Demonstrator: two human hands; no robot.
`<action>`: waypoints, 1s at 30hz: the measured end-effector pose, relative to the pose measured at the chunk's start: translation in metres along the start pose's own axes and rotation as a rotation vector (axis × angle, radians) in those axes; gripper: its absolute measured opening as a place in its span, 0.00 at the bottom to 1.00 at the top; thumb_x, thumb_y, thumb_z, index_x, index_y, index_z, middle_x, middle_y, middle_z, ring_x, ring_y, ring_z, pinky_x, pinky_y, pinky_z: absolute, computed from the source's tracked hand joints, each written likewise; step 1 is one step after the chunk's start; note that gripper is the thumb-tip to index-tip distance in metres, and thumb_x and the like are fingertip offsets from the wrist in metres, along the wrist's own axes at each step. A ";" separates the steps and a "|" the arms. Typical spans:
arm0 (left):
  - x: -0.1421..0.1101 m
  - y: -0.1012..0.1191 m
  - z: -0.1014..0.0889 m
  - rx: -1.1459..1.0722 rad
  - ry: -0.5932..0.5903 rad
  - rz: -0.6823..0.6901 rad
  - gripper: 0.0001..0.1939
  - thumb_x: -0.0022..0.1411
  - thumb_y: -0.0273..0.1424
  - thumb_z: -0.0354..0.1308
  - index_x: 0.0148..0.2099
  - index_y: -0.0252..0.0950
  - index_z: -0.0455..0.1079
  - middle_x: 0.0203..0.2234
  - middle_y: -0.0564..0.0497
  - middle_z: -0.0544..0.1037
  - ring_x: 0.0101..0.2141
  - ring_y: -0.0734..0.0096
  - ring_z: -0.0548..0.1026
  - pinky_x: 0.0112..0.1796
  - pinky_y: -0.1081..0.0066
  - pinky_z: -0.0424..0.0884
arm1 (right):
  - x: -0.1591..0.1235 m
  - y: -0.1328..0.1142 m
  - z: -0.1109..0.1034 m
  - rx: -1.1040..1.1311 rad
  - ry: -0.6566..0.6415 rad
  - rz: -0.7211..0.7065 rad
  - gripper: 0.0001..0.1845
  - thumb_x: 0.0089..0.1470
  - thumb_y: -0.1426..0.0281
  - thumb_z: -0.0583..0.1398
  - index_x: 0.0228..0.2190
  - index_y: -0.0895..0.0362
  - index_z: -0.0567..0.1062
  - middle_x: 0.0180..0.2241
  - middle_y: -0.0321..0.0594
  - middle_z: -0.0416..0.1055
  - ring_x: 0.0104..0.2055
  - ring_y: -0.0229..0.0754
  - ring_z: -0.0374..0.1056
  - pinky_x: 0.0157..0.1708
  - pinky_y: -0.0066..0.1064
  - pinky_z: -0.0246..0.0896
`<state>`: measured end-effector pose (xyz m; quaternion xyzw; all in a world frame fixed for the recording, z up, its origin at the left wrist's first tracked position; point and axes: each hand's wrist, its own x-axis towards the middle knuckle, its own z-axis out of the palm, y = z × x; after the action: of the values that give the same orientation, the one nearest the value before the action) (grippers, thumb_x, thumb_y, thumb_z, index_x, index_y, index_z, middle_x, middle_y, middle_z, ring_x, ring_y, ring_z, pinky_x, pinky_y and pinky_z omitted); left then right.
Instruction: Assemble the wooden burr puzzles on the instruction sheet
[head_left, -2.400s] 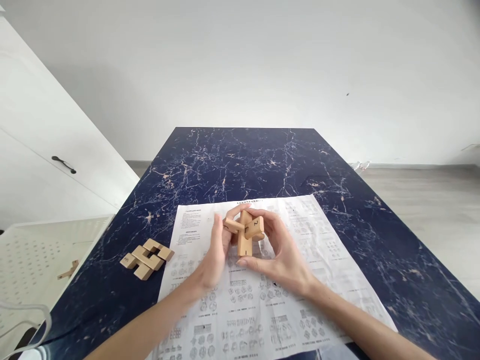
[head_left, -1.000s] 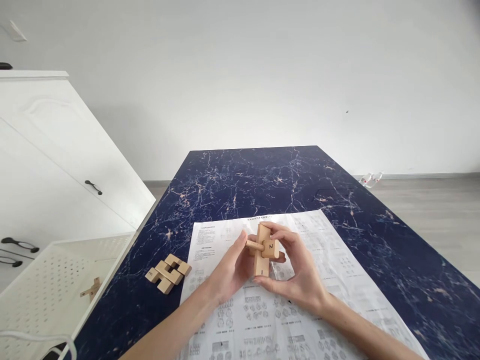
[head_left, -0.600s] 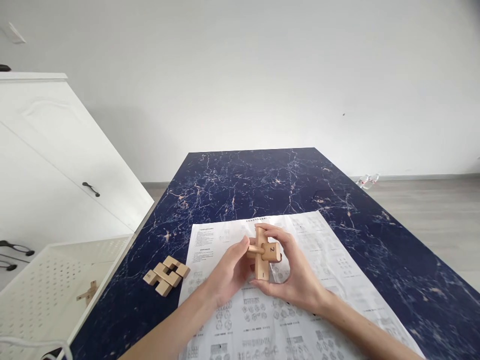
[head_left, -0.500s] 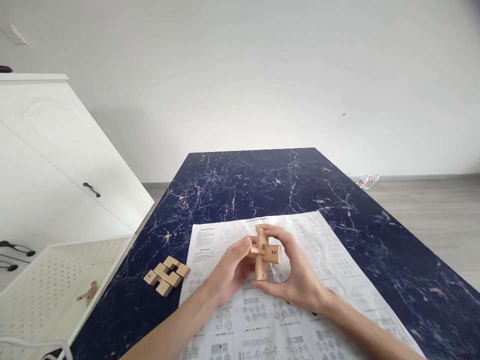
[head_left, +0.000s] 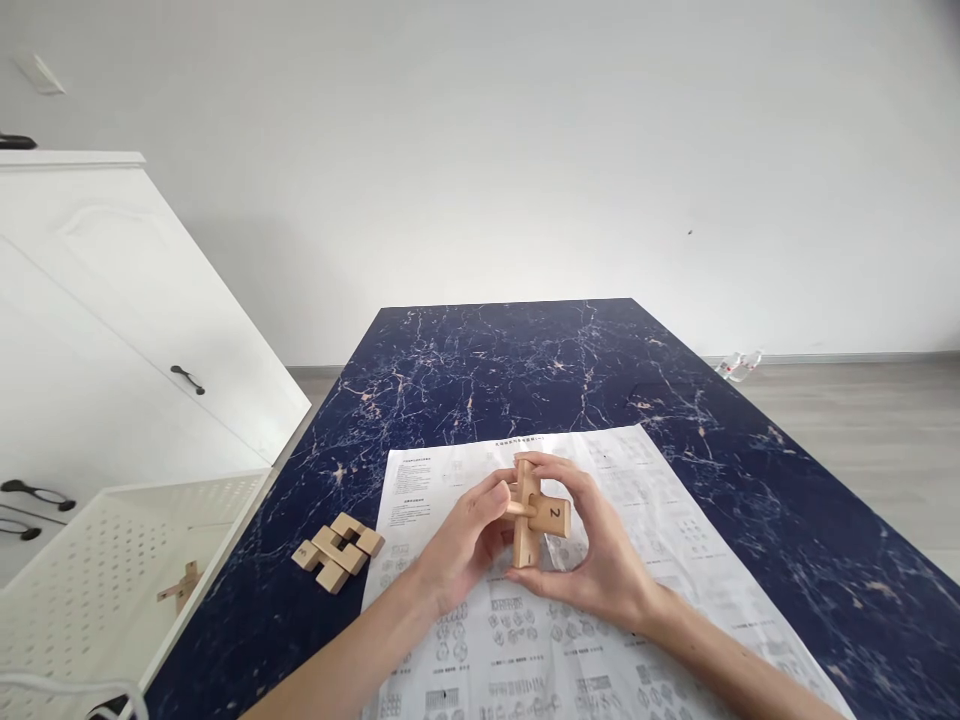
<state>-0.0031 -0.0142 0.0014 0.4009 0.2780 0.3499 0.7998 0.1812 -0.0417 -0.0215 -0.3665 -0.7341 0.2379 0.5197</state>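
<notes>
Both hands on numbered wooden pieces.
Left hand point(head_left: 474, 530) and right hand point(head_left: 589, 535) grip the interlocked blocks point(head_left: 528, 515) between them, above sheet point(head_left: 675, 560).

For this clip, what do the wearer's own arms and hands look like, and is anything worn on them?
Both the left hand and right hand are bare: no gloves, rings or watch visible. The visible forearms show no sleeves, bands or cables.

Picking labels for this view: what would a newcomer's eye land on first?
Probably the dark blue marbled tabletop, filling the centre. Then the crossed pale wooden puzzle pieces between both hands, above the white printed sheet, with a notched wooden cluster to their left.
</notes>
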 end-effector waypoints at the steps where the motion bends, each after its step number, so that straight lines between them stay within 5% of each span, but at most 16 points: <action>1: 0.000 0.000 0.000 0.002 -0.007 -0.001 0.32 0.61 0.58 0.69 0.55 0.38 0.75 0.43 0.43 0.78 0.46 0.53 0.77 0.50 0.57 0.70 | 0.000 0.000 0.000 0.003 0.001 0.002 0.46 0.52 0.60 0.77 0.64 0.42 0.62 0.65 0.49 0.68 0.67 0.64 0.68 0.59 0.60 0.73; 13: 0.002 -0.004 -0.003 -0.031 -0.011 -0.028 0.34 0.65 0.59 0.65 0.58 0.37 0.76 0.46 0.42 0.81 0.47 0.53 0.79 0.51 0.58 0.71 | -0.001 0.002 -0.001 -0.046 0.001 0.046 0.42 0.55 0.59 0.75 0.64 0.44 0.62 0.67 0.50 0.67 0.69 0.62 0.66 0.60 0.56 0.72; 18: 0.000 0.002 0.001 0.058 0.038 0.049 0.35 0.69 0.61 0.58 0.62 0.39 0.73 0.57 0.38 0.79 0.56 0.46 0.78 0.56 0.54 0.71 | 0.002 0.001 -0.006 -0.055 0.044 0.053 0.41 0.54 0.57 0.75 0.62 0.44 0.63 0.65 0.49 0.68 0.67 0.62 0.68 0.61 0.56 0.70; 21: -0.020 0.013 0.006 0.353 0.184 0.175 0.29 0.75 0.57 0.52 0.65 0.43 0.68 0.66 0.42 0.73 0.63 0.48 0.74 0.62 0.53 0.68 | 0.007 0.002 -0.023 -0.106 0.082 0.049 0.40 0.55 0.56 0.74 0.62 0.45 0.64 0.65 0.49 0.69 0.66 0.62 0.68 0.62 0.57 0.68; 24: -0.057 0.025 -0.002 0.900 0.356 0.358 0.23 0.76 0.46 0.57 0.67 0.48 0.65 0.67 0.45 0.70 0.65 0.50 0.71 0.64 0.51 0.67 | 0.007 0.006 -0.052 -0.226 0.060 0.112 0.41 0.55 0.54 0.73 0.63 0.47 0.64 0.64 0.50 0.70 0.64 0.62 0.70 0.60 0.56 0.69; 27: -0.095 0.028 -0.031 1.365 0.541 0.561 0.18 0.75 0.41 0.58 0.63 0.46 0.67 0.61 0.44 0.73 0.63 0.49 0.72 0.64 0.47 0.67 | 0.001 0.020 -0.086 -0.355 0.073 0.202 0.40 0.55 0.48 0.72 0.62 0.47 0.67 0.61 0.50 0.73 0.58 0.63 0.74 0.54 0.53 0.72; 30: -0.122 0.022 -0.069 1.598 0.724 0.551 0.24 0.73 0.43 0.60 0.66 0.43 0.63 0.62 0.40 0.71 0.64 0.44 0.69 0.64 0.43 0.67 | -0.011 0.045 -0.118 -0.457 0.122 0.300 0.43 0.52 0.42 0.71 0.60 0.51 0.69 0.58 0.53 0.75 0.55 0.65 0.75 0.50 0.52 0.73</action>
<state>-0.1338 -0.0692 0.0033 0.7525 0.5651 0.3360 0.0375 0.3067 -0.0261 -0.0202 -0.5923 -0.6737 0.1180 0.4260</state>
